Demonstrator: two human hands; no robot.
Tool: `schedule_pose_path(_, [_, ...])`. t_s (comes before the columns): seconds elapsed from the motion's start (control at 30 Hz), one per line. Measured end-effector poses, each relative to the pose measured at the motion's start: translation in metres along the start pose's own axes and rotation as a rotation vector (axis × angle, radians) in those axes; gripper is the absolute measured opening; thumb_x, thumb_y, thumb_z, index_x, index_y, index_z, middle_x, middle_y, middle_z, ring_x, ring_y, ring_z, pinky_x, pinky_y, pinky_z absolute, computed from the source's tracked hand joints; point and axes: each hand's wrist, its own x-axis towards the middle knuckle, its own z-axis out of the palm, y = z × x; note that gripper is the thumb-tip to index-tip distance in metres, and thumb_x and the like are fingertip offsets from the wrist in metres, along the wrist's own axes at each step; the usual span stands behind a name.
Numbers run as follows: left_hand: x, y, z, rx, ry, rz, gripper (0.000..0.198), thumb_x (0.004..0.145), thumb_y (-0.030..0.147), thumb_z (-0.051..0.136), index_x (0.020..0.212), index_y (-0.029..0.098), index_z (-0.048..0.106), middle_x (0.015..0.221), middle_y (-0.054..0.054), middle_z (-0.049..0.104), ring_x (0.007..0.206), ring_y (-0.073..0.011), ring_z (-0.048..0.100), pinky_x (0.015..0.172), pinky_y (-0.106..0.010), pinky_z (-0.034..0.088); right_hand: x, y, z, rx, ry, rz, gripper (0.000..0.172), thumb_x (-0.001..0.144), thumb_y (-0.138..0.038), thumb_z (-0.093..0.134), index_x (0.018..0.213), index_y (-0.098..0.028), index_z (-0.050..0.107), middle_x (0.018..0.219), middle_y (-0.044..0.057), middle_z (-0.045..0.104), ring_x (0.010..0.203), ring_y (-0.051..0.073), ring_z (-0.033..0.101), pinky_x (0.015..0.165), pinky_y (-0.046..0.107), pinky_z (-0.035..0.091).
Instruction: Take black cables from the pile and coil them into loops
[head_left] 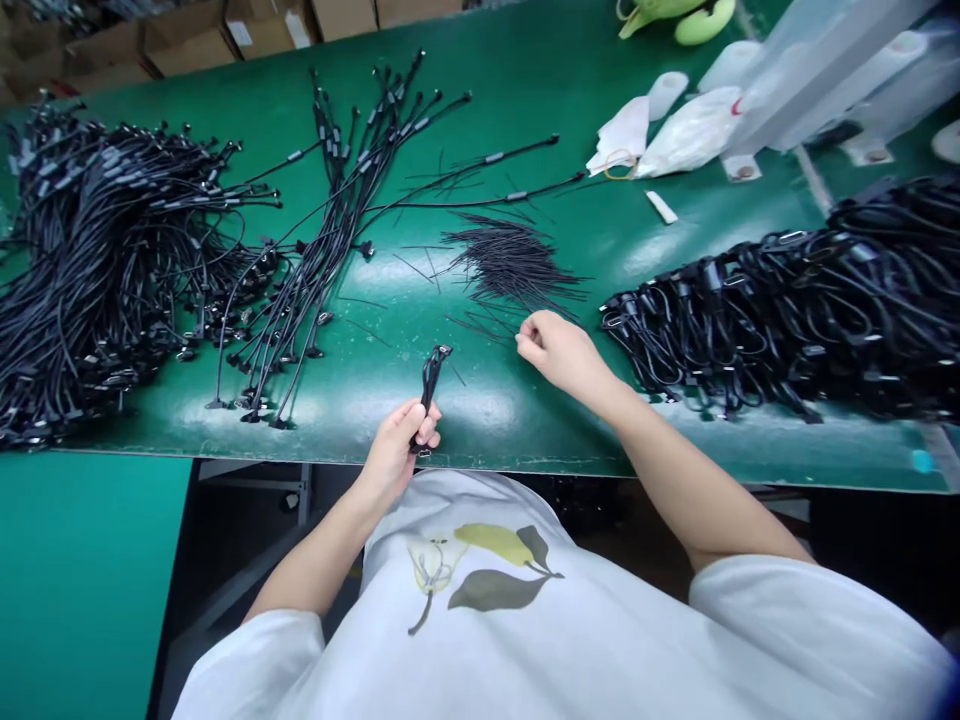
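My left hand is wrapped round a folded black cable, which stands up out of the fist near the table's front edge. To the right, my right hand has its thumb and fingertips pressed together at the near edge of a pile of thin black ties. What those fingertips hold, if anything, is too small to make out. A few single ties lie scattered between the two hands and the pile.
Loose black cables are heaped at the left, with a smaller spread bunch beside them. Folded cables lie in rows at the right. White wrapped items and a grey metal post stand behind on the green table.
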Motion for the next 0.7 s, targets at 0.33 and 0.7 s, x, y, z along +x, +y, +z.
schedule_pose_path(0.33, [0.009,-0.015,0.005,0.156,-0.036,0.099,0.043,0.083,0.046,0.065,0.11,0.012,0.065,0.062,0.005,0.041,0.055,-0.0077,0.034,0.059,-0.023,0.036,-0.062,-0.062,0.048,0.549,-0.235,-0.151,0.018,0.087,-0.028,0.049,0.094,-0.017,0.061,0.074,0.0,0.06,0.062,0.012,0.056,0.062,0.025,0.044])
schedule_pose_path(0.7, [0.017,-0.016,-0.018,0.807,0.032,0.372,0.02,0.086,0.024,0.051,0.09,0.018,0.07,0.085,-0.004,0.067,0.085,-0.0201,0.059,0.08,-0.03,0.042,-0.036,-0.082,0.022,-0.662,0.05,-1.289,0.028,0.096,-0.01,0.037,0.103,-0.011,0.065,0.113,0.014,0.063,0.101,0.022,0.054,0.082,0.035,0.038])
